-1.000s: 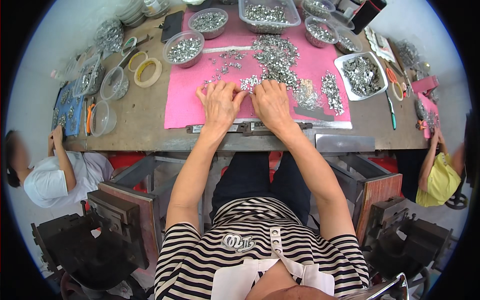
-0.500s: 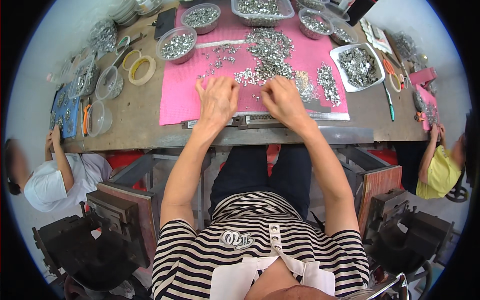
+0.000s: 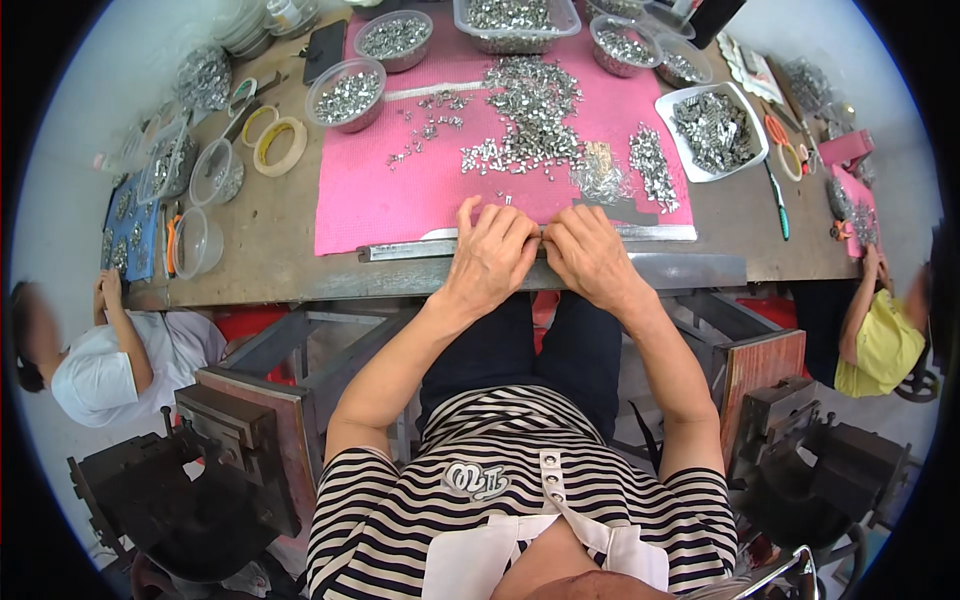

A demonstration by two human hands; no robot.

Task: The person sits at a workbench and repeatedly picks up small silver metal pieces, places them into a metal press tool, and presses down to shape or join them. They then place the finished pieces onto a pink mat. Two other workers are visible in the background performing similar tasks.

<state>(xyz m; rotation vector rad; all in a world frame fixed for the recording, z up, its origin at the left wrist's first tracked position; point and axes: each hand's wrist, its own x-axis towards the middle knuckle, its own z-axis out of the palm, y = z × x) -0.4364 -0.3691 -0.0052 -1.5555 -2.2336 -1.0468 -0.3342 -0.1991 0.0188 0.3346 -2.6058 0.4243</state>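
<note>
Side by side at the table's front edge, my left hand and my right hand bend over a narrow metal rail. The thumb and fingertips of each are pinched together, nearly meeting between the hands. Whatever they hold there is too small or hidden to name. The rail's middle is covered by my hands. Just beyond them, a heap of small silvery metal pieces spreads over a pink mat. A smaller pile of shiny metal parts lies to the right, near thin silvery pins.
Round plastic tubs of metal parts and a rectangular tub line the back. At right are a white dish, scissors and a green-handled tool. Tape rolls lie left. Co-workers sit on both sides.
Both hands have come back from the loose pieces on the mat to the rail at the table edge. They have moved closer together, the left one shifting right.
</note>
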